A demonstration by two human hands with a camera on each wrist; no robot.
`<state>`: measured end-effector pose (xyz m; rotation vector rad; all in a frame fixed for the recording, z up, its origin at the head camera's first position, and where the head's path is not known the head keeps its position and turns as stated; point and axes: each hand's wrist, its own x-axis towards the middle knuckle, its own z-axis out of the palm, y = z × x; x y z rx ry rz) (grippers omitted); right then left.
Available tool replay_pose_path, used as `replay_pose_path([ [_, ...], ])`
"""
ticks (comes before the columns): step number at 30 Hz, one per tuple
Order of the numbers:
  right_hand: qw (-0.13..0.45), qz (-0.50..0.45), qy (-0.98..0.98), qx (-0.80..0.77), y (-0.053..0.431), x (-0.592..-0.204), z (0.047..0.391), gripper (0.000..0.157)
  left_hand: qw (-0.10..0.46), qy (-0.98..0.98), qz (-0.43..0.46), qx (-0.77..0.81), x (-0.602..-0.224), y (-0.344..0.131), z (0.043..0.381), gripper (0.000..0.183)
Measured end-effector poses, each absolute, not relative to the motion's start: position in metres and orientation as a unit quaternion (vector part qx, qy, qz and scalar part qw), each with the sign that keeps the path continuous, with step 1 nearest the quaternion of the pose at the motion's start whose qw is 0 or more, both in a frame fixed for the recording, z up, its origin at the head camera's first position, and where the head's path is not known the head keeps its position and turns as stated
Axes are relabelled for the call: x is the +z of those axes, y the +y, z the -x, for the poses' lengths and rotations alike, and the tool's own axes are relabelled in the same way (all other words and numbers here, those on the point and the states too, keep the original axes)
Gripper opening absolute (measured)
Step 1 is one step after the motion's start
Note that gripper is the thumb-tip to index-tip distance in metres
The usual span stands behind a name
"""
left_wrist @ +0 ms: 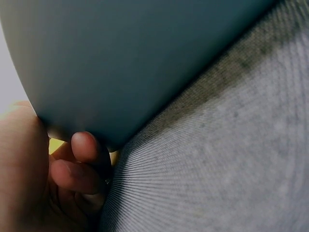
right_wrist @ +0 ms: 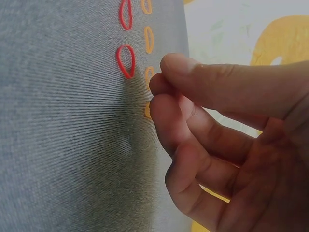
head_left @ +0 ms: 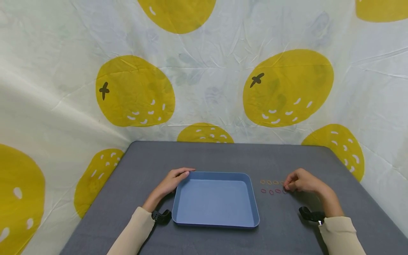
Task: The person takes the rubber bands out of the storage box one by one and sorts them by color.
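A shallow blue tray [head_left: 216, 200] lies on the grey cloth. My left hand [head_left: 172, 181] holds its far left corner, thumb at the rim; in the left wrist view, curled fingers [left_wrist: 82, 166] meet the tray's outer wall [left_wrist: 120, 63]. To the right of the tray lie a row of yellow-orange rubber bands [head_left: 269, 182] and, nearer me, a row of red rubber bands [head_left: 271, 192]. Over the right end of these rows is my right hand [head_left: 302, 182]. Its thumb and fingertips [right_wrist: 178, 65] come together beside the bands; whether a band is between them is hidden.
The grey cloth [head_left: 153, 156] covers the table, whose far edge meets a white curtain [head_left: 207, 88] with large yellow fruit prints. Black wrist straps with cameras [head_left: 162, 216] sit below both hands, the left one close to the tray's near left corner.
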<state>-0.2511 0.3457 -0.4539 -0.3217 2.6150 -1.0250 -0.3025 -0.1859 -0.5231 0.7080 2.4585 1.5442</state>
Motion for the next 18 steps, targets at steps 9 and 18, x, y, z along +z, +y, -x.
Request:
replay_pose_path([
  [9,0.140,0.137,0.912,-0.360,0.3456,-0.4495,0.2498,0.007,0.076,0.821,-0.233,0.516,-0.5226,-0.1856,0.3017,0.037],
  [18,0.143,0.143,0.911,-0.359,0.3414,-0.4461,0.2485,0.009,0.076,0.820,-0.236,0.515,-0.5246,-0.1858,0.3019,0.037],
])
